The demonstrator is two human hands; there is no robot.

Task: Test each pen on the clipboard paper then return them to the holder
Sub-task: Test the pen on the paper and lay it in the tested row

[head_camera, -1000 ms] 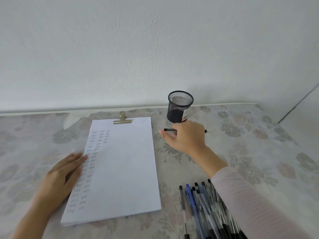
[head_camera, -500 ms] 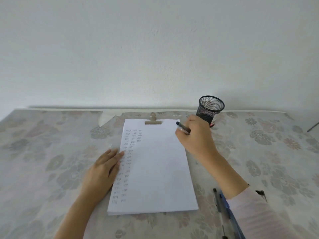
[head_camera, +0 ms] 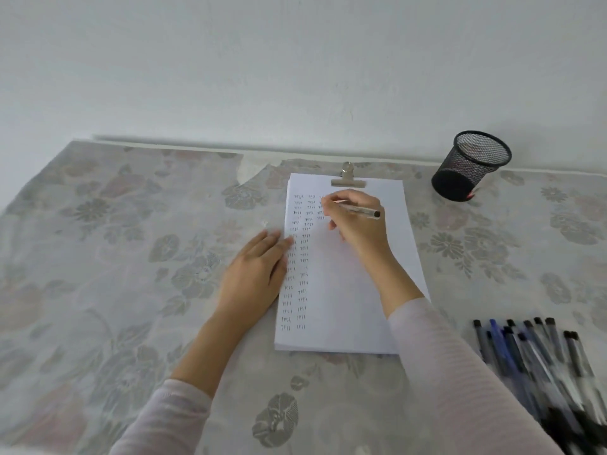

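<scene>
White paper (head_camera: pixel 345 307) on worktop (head_camera: pixel 131 257) | right hand (head_camera: pixel 358 224) pinched a pen (head_camera: pixel 363 212), tip on sheet | left hand (head_camera: pixel 256 274) lay flat, fingers straight, on its edge | mesh holder (head_camera: pixel 469 165) stood well apart

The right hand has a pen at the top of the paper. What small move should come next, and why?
Probably draw a short test mark with the pen in the third column of marks. The right hand grips it, tip at that column near the top, and the left hand rests flat on the left edge of the paper.
</scene>
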